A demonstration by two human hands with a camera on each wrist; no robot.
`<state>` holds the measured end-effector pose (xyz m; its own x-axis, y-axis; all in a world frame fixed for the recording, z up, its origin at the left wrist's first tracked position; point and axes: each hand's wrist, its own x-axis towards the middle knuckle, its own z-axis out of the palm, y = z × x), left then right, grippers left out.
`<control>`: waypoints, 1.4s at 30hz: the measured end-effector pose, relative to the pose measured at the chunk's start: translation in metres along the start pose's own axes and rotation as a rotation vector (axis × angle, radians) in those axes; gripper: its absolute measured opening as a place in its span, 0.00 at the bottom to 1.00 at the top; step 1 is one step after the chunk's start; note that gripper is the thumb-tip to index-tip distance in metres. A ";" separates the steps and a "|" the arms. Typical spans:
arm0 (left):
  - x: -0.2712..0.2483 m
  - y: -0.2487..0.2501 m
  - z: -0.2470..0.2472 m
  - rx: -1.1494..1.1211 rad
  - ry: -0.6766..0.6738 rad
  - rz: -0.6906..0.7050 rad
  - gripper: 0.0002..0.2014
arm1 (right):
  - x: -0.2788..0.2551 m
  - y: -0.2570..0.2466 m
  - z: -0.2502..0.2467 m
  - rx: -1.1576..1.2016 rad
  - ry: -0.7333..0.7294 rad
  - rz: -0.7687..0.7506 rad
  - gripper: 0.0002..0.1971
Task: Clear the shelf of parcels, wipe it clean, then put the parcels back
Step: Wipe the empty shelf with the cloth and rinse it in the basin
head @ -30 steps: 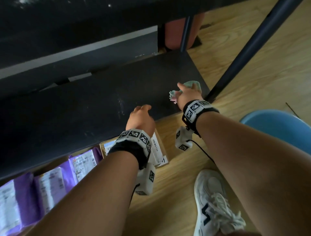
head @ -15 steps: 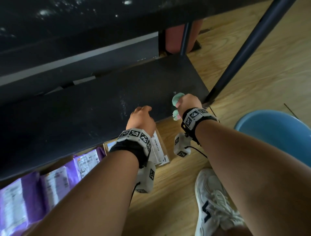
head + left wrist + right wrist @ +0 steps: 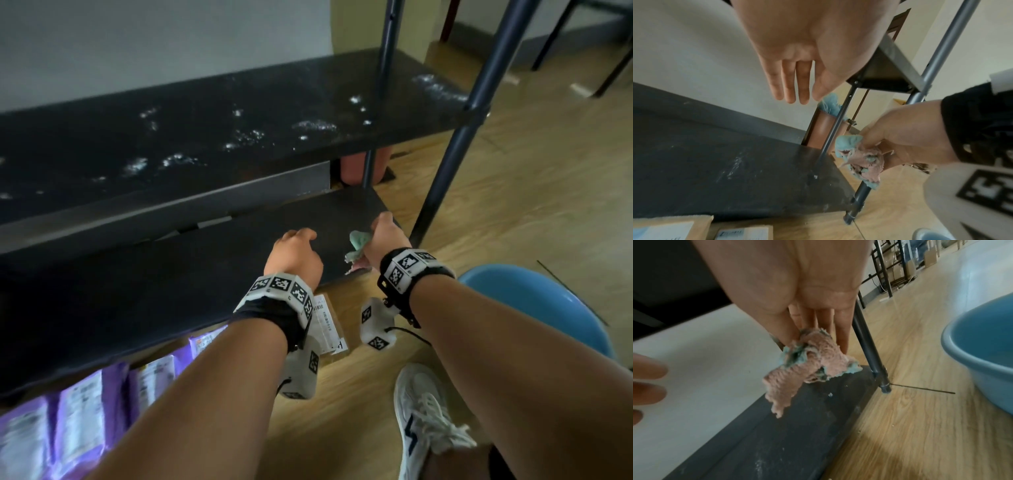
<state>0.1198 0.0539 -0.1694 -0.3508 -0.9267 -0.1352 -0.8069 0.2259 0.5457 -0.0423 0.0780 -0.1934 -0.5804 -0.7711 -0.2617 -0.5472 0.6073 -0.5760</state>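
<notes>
My right hand [image 3: 385, 236] [image 3: 813, 331] pinches a crumpled pink and teal cloth [image 3: 358, 241] [image 3: 859, 157] [image 3: 807, 365] above the right front corner of the dark bottom shelf [image 3: 171, 274] [image 3: 725, 170]. My left hand [image 3: 294, 253] [image 3: 793, 84] hangs just left of it over the shelf's front edge, fingers relaxed and holding nothing. Purple parcels [image 3: 78, 411] and a brown parcel [image 3: 329, 322] with white labels lie on the floor in front of the shelf. Cardboard parcels [image 3: 684, 229] show at the bottom of the left wrist view.
A dusty upper shelf [image 3: 239, 130] juts out above. A dark upright pole [image 3: 455, 144] [image 3: 869, 345] stands at the right corner. A blue basin [image 3: 548, 308] [image 3: 982, 353] sits on the wood floor to the right, and my white shoe [image 3: 424, 421] is below.
My view has tilted up, bringing the dusty upper shelf into sight. My right hand with the cloth has drawn back toward the shelf's front right corner and lifted; my left hand barely moved.
</notes>
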 end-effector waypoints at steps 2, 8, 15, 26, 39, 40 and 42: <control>-0.008 0.010 -0.010 -0.001 0.023 0.028 0.24 | -0.014 -0.004 -0.016 0.021 0.033 -0.040 0.23; -0.023 0.051 -0.040 0.004 0.091 0.135 0.23 | -0.050 -0.018 -0.073 0.067 0.088 -0.130 0.15; -0.020 0.103 -0.080 0.006 0.251 0.266 0.21 | -0.061 -0.039 -0.145 0.089 0.284 -0.197 0.08; 0.012 0.133 -0.103 0.177 0.308 0.313 0.19 | -0.034 -0.060 -0.180 0.075 0.507 -0.301 0.16; 0.067 0.163 -0.088 0.296 0.257 0.286 0.23 | 0.031 -0.073 -0.194 -0.258 0.535 -0.352 0.17; 0.069 0.164 -0.087 0.293 0.253 0.282 0.23 | 0.035 -0.076 -0.195 -0.286 0.522 -0.360 0.18; 0.073 0.164 -0.085 0.287 0.251 0.271 0.22 | 0.040 -0.081 -0.196 -0.346 0.507 -0.377 0.19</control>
<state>0.0027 -0.0023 -0.0193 -0.4701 -0.8587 0.2042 -0.8130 0.5113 0.2786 -0.1392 0.0347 -0.0057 -0.4769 -0.8077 0.3467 -0.8766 0.4079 -0.2555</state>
